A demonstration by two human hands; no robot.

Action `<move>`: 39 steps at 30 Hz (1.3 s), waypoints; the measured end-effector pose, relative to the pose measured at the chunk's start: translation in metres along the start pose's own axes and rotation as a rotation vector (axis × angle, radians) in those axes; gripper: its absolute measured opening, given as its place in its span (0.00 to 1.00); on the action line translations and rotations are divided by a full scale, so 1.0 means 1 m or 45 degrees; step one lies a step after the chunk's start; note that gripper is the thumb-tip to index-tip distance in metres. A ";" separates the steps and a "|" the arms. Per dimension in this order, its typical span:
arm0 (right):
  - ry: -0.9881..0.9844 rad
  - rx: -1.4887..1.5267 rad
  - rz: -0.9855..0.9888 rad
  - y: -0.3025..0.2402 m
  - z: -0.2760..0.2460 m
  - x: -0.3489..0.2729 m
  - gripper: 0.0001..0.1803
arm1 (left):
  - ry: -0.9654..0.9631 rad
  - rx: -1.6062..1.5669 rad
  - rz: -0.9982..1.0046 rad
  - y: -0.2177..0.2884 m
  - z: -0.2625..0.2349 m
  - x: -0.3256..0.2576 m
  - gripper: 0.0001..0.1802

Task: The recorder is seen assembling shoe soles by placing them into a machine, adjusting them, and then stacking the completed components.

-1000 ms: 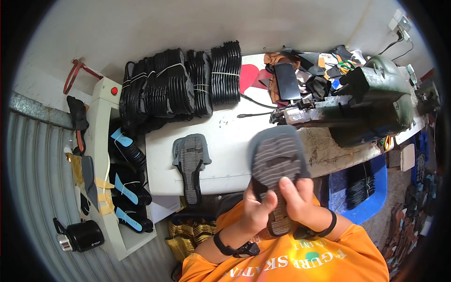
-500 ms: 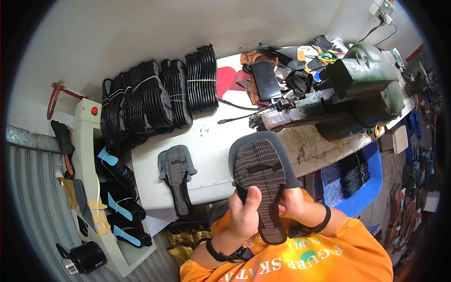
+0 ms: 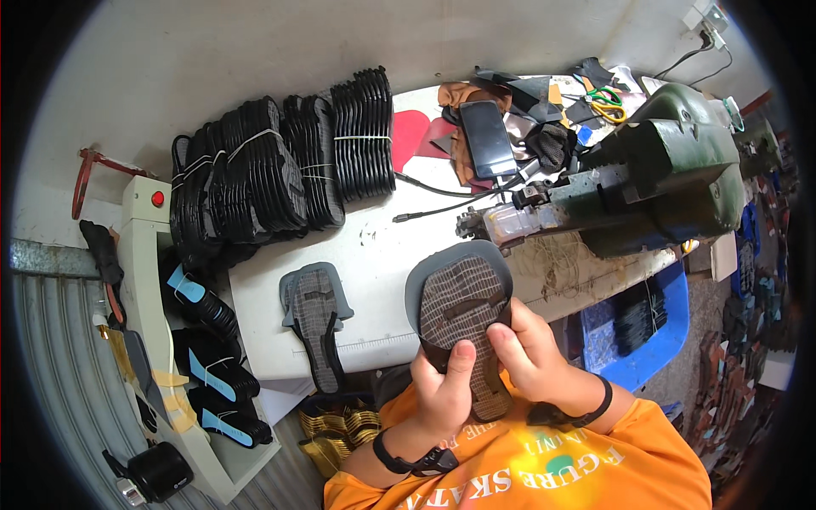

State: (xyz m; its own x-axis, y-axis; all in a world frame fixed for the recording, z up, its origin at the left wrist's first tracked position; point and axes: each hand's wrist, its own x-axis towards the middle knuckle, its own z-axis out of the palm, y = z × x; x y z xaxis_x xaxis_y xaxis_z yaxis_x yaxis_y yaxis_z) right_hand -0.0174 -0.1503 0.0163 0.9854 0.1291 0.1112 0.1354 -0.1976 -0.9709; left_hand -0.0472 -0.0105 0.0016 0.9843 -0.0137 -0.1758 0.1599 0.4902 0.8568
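Sole (image 3: 459, 319) is being held patterned side toward the camera, wide end by the table's (image 3: 374, 285) near edge and narrow end by the shirt (image 3: 552, 455), probably a checking step. Left hand (image 3: 442, 387) and right hand (image 3: 534, 357) are both closing on its sides, thumbs on top, fingers partly hidden; next move is likely calling for steady two-sided support. Farther out, second sole (image 3: 314, 310) is lying left, machine (image 3: 671, 166) standing right.

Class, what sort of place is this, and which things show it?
Probably a footwear workshop, judging by the held sole-shaped piece, tied stacks of black shoe parts and what looks like a green sewing machine.
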 end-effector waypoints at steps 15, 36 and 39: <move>-0.062 0.863 0.311 0.004 -0.052 0.011 0.25 | -0.411 1.533 0.480 0.063 -0.023 0.088 0.42; -0.240 0.816 0.738 0.006 -0.070 0.024 0.10 | -1.518 2.047 0.668 0.101 0.069 0.236 0.61; -0.095 0.876 0.802 0.007 -0.068 0.024 0.10 | -1.486 2.021 0.696 0.098 0.071 0.240 0.58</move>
State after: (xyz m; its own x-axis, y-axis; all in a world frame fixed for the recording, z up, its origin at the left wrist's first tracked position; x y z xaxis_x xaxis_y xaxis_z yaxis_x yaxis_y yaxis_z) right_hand 0.0144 -0.2144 0.0266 0.8438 0.2608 -0.4690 -0.5359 0.3633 -0.7621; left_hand 0.2103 -0.0279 0.0774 0.4098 -0.9117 -0.0306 -0.8316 -0.3871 0.3982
